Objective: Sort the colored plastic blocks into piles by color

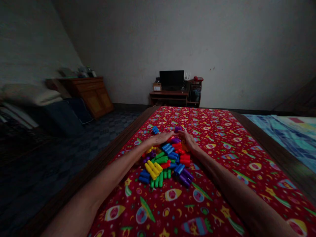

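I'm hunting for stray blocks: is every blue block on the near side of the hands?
No, one blue block lies on the red patterned cloth just beyond the left hand.

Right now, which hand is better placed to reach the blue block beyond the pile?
Likely the left hand: the blue block sits just beyond it, on the same side of the pile. The right hand is farther off, at the opposite side.
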The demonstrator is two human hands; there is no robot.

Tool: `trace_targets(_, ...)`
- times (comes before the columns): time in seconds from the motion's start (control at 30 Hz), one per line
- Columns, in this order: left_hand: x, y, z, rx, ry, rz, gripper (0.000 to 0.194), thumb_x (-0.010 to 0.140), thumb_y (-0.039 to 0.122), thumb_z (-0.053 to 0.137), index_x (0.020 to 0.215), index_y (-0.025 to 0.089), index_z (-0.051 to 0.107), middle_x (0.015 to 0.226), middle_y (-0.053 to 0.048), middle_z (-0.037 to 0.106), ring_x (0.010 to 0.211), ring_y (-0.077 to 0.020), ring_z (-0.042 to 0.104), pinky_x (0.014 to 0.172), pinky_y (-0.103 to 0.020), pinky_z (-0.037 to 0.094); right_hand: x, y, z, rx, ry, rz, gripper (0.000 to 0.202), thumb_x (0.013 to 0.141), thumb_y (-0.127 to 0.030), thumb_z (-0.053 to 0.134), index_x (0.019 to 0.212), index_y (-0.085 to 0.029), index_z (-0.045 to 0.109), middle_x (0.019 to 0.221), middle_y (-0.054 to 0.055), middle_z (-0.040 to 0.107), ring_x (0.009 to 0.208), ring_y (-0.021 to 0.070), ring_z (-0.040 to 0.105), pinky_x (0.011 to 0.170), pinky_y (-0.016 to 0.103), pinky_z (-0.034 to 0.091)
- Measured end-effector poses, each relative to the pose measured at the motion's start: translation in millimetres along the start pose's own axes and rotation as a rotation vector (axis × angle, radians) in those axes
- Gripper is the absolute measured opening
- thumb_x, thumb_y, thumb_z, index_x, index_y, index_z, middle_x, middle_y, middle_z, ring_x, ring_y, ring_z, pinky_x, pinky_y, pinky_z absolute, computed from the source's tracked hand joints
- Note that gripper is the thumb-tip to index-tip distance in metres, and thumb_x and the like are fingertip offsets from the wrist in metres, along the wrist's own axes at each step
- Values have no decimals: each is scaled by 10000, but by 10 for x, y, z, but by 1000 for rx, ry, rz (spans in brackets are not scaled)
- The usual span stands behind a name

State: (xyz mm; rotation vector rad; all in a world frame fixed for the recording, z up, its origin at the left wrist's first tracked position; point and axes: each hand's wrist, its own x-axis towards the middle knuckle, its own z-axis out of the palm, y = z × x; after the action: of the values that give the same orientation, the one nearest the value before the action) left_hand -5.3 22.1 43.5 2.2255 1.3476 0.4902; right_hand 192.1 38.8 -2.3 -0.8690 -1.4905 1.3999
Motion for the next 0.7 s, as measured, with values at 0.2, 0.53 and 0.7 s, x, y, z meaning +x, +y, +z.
trace_targets(0.2, -758, 400, -104, 218, 16, 190, 576, 995, 508, 204, 1427, 205, 435, 1441, -62, 508, 1328, -217, 448, 1149, -381, 270, -7, -181, -28, 193, -251, 99, 729, 918, -684, 221, 1232, -160, 618, 1179, 163, 684, 1131, 288, 628, 1009, 484, 437)
trace_targets(0.53, -1592, 314, 422, 617, 111, 288, 666, 836, 600, 579, 1440, 421, 365, 1606, -31, 188, 1453, -385, 149, 1115, -671, 128, -138, -385, 122, -342, -384, -96, 753, 838, -773, 341, 1183, -199, 686, 1226, 92, 670, 1223, 306, 551, 1088, 493, 354)
trace_targets(0.7, -1405, 128, 173, 623, 231, 206, 643, 879, 605, 499, 1456, 352, 369, 1570, -54, 297, 1435, -332, 244, 1153, -598, 143, -393, -686, 190, -492, -371, -283, 685, 951, -637, 217, 1308, -193, 597, 1339, 108, 592, 1273, 281, 510, 1079, 481, 373)
